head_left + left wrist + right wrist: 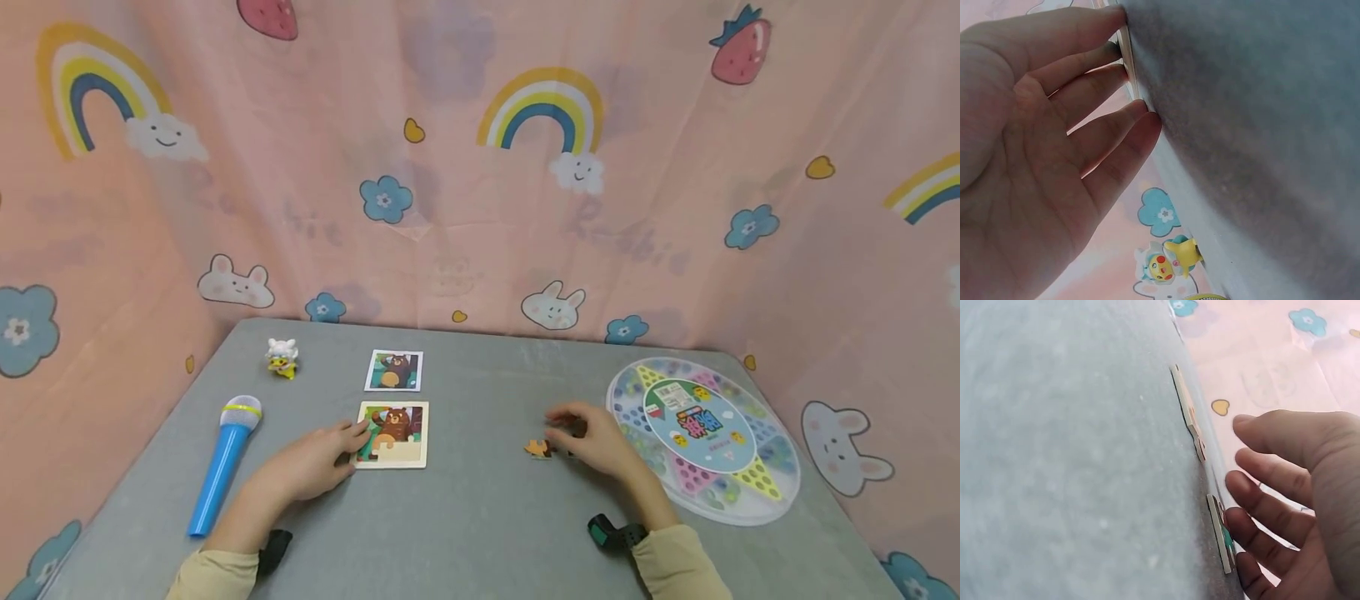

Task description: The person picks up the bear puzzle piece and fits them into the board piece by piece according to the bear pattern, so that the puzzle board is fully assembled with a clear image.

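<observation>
My left hand [318,461] rests at the left edge of a wooden jigsaw tray [405,455], its fingertips [1141,112] touching the rim. The tray holds a bear picture with bare wood along its lower part. To the right, my right hand [596,439] is low over the table beside loose jigsaw pieces, fingers loosely bent. One orange-and-brown piece [537,449] shows left of the fingers. A second piece [1220,534], with some green on it, lies close by the fingertips in the right wrist view. Nothing shows between the right thumb and fingers.
Behind the tray lies a matching bear picture card [393,371]. A blue toy microphone [220,475] and a small figurine [282,358] stand on the left side. On the right is a round Chinese checkers board [701,433]. A pink patterned cloth [465,250] hangs behind the table.
</observation>
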{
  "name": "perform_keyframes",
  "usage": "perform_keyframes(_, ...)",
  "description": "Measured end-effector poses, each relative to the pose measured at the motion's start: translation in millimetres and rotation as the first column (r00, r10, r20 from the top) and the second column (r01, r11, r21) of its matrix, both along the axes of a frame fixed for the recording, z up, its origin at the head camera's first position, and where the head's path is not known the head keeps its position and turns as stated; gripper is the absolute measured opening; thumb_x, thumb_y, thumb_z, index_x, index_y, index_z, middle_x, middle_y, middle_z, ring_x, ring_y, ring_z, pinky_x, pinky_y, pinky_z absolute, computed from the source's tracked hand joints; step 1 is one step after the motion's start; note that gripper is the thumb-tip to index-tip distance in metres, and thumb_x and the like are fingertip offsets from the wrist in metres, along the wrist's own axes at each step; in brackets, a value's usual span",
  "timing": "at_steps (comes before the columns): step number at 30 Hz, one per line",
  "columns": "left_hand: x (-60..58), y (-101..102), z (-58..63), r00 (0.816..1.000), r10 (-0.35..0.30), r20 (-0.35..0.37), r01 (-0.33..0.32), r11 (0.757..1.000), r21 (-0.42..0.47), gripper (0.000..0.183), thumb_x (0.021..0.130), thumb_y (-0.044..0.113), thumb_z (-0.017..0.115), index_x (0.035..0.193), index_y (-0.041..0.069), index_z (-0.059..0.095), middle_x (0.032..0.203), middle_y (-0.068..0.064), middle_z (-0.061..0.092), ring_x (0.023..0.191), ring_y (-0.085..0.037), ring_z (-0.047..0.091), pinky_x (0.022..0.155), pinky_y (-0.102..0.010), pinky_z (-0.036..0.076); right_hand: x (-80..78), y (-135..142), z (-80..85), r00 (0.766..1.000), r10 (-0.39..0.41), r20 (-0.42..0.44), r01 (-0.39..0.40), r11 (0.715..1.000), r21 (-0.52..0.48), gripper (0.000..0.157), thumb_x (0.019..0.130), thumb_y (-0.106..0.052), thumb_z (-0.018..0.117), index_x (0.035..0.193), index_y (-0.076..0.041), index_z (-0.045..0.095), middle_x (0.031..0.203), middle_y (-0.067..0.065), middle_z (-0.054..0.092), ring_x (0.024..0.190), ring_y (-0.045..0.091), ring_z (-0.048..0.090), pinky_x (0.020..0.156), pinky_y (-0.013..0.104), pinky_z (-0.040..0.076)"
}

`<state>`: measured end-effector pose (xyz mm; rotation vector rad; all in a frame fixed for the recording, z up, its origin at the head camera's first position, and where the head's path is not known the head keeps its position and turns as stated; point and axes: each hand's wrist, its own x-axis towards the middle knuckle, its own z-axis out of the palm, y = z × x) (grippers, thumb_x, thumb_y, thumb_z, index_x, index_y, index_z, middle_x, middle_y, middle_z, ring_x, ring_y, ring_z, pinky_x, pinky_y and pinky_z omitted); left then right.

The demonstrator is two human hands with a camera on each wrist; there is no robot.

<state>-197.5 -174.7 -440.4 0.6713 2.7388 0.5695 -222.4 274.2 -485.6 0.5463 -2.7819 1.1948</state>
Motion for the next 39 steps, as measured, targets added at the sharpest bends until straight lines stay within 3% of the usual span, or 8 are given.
perform_keyframes(6, 0.5, 0.0, -0.7, 1.000, 0.009, 0.000, -0.009, 1.000, -0.002, 0.049, 0.099, 0.009, 0.074, 0.146, 0.002, 0.064, 0.157, -0.022, 0.054, 0.142, -0.053, 0.049, 0.112, -0.067, 0.043, 0.5, 2.0, -3.0, 0.999, 0.046, 0.027, -0.047, 0.998, 0.040, 0.027, 0.095, -0.029, 0.081, 0.119, -0.015, 0.078, 0.115, -0.003, 0.074, 0.106, 0.017, 0.067, 0.093, 0.034, 0.055)
perform_keyframes(19, 1.8, 0.4, -2.2, 1.000, 0.008, -0.002, -0.008, 1.000, 0.000, 0.049, 0.098, 0.008, 0.074, 0.145, 0.001, 0.064, 0.157, -0.022, 0.053, 0.142, -0.053, 0.049, 0.112, -0.067, 0.044, 2.8, 8.4, -10.1, 0.989, 0.145, -0.032, -0.142, 0.987, 0.078, 0.035, 0.085, -0.031, 0.090, 0.116, -0.023, 0.077, 0.121, -0.003, 0.068, 0.113, 0.020, 0.060, 0.098, 0.040, 0.051)
perform_keyframes(39, 1.7, 0.8, 0.6, 1.000, -0.005, -0.001, 0.005, 1.000, 0.004, 0.049, 0.098, 0.009, 0.074, 0.146, 0.002, 0.064, 0.158, -0.021, 0.053, 0.143, -0.052, 0.048, 0.112, -0.066, 0.043, 0.5, 6.6, -11.1, 0.989, 0.142, -0.043, -0.139, 0.988, 0.069, 0.023, 0.086, -0.020, 0.087, 0.105, -0.028, 0.077, 0.115, -0.006, 0.068, 0.109, 0.018, 0.060, 0.094, 0.039, 0.051)
